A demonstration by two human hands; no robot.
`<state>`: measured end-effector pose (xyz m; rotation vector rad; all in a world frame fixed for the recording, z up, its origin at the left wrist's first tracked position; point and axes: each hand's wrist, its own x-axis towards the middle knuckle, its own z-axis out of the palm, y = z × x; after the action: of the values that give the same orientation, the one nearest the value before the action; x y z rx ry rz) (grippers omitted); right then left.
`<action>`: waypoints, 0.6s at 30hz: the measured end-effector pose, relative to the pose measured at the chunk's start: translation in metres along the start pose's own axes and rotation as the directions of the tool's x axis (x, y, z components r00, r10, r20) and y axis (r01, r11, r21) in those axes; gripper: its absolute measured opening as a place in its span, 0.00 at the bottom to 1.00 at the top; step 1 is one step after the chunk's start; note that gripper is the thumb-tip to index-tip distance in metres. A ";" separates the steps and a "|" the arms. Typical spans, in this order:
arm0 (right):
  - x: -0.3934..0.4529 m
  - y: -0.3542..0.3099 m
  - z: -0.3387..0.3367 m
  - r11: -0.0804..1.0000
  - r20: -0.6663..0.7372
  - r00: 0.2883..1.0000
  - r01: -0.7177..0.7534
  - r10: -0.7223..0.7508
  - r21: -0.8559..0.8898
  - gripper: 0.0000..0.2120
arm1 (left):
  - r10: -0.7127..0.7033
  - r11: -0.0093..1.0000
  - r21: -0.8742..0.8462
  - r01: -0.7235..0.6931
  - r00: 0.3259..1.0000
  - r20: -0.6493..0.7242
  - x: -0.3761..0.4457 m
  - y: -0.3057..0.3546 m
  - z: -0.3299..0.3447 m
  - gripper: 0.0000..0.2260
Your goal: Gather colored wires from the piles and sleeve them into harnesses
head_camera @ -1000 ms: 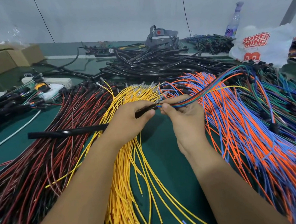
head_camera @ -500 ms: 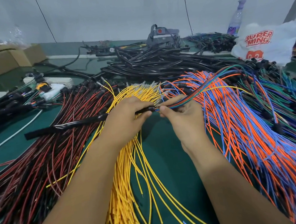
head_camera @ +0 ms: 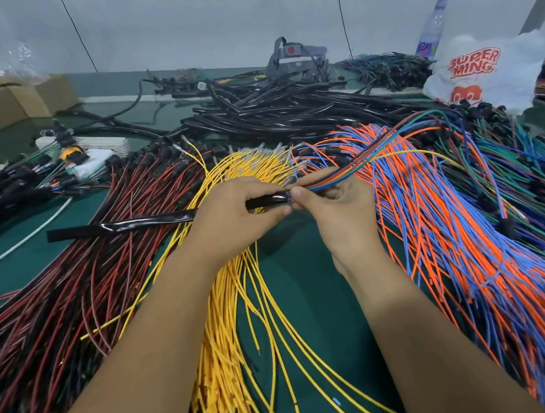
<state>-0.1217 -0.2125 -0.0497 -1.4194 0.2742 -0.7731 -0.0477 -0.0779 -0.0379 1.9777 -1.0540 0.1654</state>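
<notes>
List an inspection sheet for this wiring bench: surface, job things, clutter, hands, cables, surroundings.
Surface: green bench top, mostly covered.
Job's things: black sleeve; mixed wire bundle meeting its mouth; yellow, red-black, orange-blue piles.
Clutter: printed plastic bag, bottle, cardboard boxes.
Hands: left hand grips sleeve; right hand pinches bundle.
Cables: black tubing heap; white cord.
Surroundings: pale wall.

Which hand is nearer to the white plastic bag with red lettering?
Right. The right hand, pinching the mixed-colour wire bundle, sits below-left of the white plastic bag; the left hand, gripping the black sleeve, is farther left.
</notes>
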 end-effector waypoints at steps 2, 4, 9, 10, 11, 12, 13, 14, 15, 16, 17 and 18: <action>-0.001 -0.001 0.001 1.000 -0.003 1.000 0.004 -0.004 0.017 0.07 | -0.010 1.000 -0.016 0.010 1.000 -0.001 0.001 -0.001 0.001 0.10; -0.002 -0.001 0.002 0.999 0.008 1.000 0.012 -0.012 0.045 0.04 | -0.023 0.999 -0.028 0.022 1.000 -0.006 0.002 -0.002 0.002 0.09; -0.003 -0.002 0.004 0.999 0.050 0.999 -0.005 0.003 0.035 0.10 | -0.064 0.998 0.012 0.064 0.996 -0.059 0.002 -0.006 0.006 0.06; -0.003 -0.002 0.005 0.999 0.046 0.999 -0.013 0.011 0.043 0.10 | -0.064 0.997 0.030 0.067 0.995 -0.071 0.002 -0.006 0.006 0.07; -0.002 -0.002 0.005 0.999 0.039 0.999 -0.019 0.017 0.049 0.09 | -0.060 0.996 0.057 0.064 0.995 -0.079 0.002 -0.007 0.005 0.07; -0.002 -0.002 0.005 0.999 0.035 0.999 -0.021 0.019 0.047 0.09 | -0.049 0.994 0.093 0.056 0.995 -0.082 0.002 -0.008 0.004 0.08; -0.002 -0.002 0.005 0.999 0.036 0.999 -0.018 0.016 0.039 0.08 | -0.033 0.991 0.131 0.043 0.996 -0.080 0.002 -0.009 0.003 0.08; -0.001 -0.002 0.005 1.000 0.039 0.999 -0.013 0.012 0.027 0.08 | -0.012 0.986 0.164 0.024 0.997 -0.071 0.002 -0.009 0.002 0.08; -0.001 -0.002 0.004 1.000 0.043 0.999 -0.008 0.008 0.014 0.09 | 0.008 0.981 0.192 0.003 0.998 -0.056 0.002 -0.009 0.001 0.08; -0.001 -0.001 0.004 1.000 0.044 0.999 -0.005 0.005 0.001 0.10 | 0.025 0.977 0.213 -0.017 0.999 -0.037 0.001 -0.008 0.000 0.08; -0.001 -0.001 0.003 1.000 0.047 0.999 -0.005 0.005 -0.009 0.10 | 0.039 0.974 0.226 -0.034 0.999 -0.019 0.001 -0.007 0.000 0.09; -0.001 -0.002 0.003 1.000 0.047 0.999 -0.007 0.008 -0.014 0.10 | 0.049 0.972 0.228 -0.046 0.999 -0.009 0.001 -0.006 -0.001 0.11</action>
<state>-0.1211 -0.2092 -0.0477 -1.4472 0.2491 -0.7319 -0.0427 -0.0759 -0.0410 2.1529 -1.1149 0.3397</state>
